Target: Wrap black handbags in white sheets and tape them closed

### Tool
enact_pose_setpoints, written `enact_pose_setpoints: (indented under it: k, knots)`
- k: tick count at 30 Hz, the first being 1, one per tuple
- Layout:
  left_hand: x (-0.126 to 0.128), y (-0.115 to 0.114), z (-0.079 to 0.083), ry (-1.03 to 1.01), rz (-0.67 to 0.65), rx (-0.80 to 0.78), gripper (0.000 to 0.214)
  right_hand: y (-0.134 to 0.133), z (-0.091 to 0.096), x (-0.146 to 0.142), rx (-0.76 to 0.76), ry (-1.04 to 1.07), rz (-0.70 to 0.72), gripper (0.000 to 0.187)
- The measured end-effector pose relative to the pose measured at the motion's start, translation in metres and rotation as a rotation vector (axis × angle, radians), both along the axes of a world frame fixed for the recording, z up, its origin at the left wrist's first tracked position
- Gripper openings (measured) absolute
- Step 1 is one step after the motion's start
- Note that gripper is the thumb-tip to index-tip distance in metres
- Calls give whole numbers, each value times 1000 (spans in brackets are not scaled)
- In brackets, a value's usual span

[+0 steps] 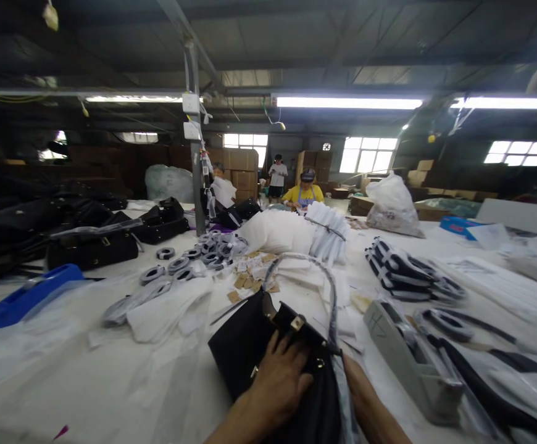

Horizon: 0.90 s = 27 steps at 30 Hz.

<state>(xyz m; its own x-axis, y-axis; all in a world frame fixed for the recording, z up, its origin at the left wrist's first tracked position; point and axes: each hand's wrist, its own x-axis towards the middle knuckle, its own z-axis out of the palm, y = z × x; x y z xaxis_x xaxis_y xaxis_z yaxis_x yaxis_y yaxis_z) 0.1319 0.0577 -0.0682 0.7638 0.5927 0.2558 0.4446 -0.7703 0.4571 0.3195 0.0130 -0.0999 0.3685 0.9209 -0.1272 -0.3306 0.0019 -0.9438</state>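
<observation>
Head view: a black handbag lies directly under the left grip, its lower part running out of sight. That grip is spread flat over the front panel, fingertips just below the gold clasp, with nothing seen pinched. The right grip is at the bag's right side; its fingers are hidden, so I cannot tell whether they are closed. The bag's mouth runs slantwise, from beyond the left grip down toward the right one, which is nearer the right foot of the wrapped handle. Right of the right grip, a grey tape dispenser stands on the tabletop; paper tags lie beyond the left grip.
</observation>
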Motion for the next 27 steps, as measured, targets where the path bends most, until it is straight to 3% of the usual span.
enact_pose_setpoints:
  k: [3,6,10,15,17,20,22,24,27]
  knots:
    - [21,21,-5,179,56,-75,42,-6,1,11,-95,131,-2,68]
    - [41,35,-7,244,11,-98,39,-12,-10,8,-74,48,-90,70]
    - [46,43,15,218,-67,-66,26,-17,-28,0,-109,-154,-262,91]
    - [3,79,57,166,21,18,32,-17,-11,4,-90,-134,-86,93]
    - [-24,96,63,205,67,12,27,-8,0,11,-91,-114,-6,90]
    - [-62,104,59,288,83,-49,27,20,7,26,-134,-108,159,91]
    - [-77,99,52,328,100,-68,34,42,9,37,-201,-243,263,93]
    - [-82,91,46,371,148,-41,38,58,17,45,-251,-547,276,88]
    - [-80,80,44,370,236,0,42,59,43,44,-102,-1035,197,70]
